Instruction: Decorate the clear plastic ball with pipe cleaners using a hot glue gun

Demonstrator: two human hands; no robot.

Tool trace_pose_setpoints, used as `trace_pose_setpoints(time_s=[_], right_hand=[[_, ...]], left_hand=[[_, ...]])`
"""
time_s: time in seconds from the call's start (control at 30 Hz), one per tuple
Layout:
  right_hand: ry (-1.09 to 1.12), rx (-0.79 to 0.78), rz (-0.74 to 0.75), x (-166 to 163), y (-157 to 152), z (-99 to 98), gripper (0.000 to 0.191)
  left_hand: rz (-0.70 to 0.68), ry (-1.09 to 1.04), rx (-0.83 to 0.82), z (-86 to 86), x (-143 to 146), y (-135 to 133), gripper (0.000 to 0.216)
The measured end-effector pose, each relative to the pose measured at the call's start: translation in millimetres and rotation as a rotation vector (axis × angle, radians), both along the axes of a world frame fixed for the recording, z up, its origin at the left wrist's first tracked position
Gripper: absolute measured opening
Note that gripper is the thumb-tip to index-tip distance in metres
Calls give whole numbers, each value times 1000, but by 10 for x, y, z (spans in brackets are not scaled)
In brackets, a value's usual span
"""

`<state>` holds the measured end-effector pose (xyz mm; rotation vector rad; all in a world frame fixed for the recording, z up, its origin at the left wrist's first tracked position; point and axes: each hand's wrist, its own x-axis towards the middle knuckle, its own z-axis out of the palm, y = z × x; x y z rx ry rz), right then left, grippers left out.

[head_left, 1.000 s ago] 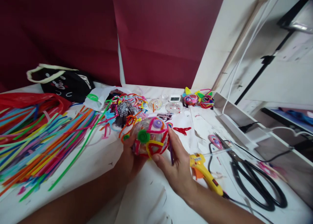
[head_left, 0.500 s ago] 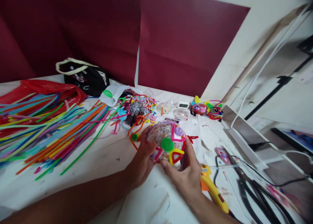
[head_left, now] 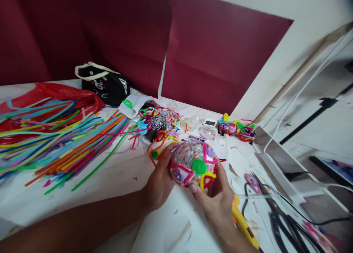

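Note:
Between both hands, above the table, is a clear rounded ball [head_left: 187, 155] decorated with pipe cleaners. Its front carries a green coil, purple coils framed in pink, and a yellow-and-red piece. My left hand [head_left: 161, 175] is closed on the ball's left side, its fingers partly hidden behind. My right hand [head_left: 213, 190] grips the right side, the thumb pressed near the bottom edge. Just right of that hand lies a yellow glue gun [head_left: 244, 223], partly covered by my wrist. Beyond the ball is a tangle of pipe cleaner scraps [head_left: 165, 117] with a dark silvery tuft [head_left: 157, 126].
Many loose pipe cleaners [head_left: 82, 146] spread at left by a red plastic bag [head_left: 82, 95] and a black pouch [head_left: 106, 87]. Clear plastic shells [head_left: 207, 132], a small digital display [head_left: 210, 123] and decorated figures [head_left: 245, 131] stand behind. Large black-handled scissors [head_left: 275, 209] lie right, beside cords.
The ball has shifted slightly right in view and turned, so the lower-left purple coil shows more clearly. Both hands keep hold of it. The whole view has shifted a little.

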<state>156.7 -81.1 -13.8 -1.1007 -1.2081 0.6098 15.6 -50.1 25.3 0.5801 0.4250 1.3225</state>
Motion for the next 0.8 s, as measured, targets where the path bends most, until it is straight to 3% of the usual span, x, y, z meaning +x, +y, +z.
trace_pose_setpoints(time_s=[0.8], right_hand=[[-8,17,73,97,-58,-83,98]], left_hand=[[42,187,85,174,-171,123,24]])
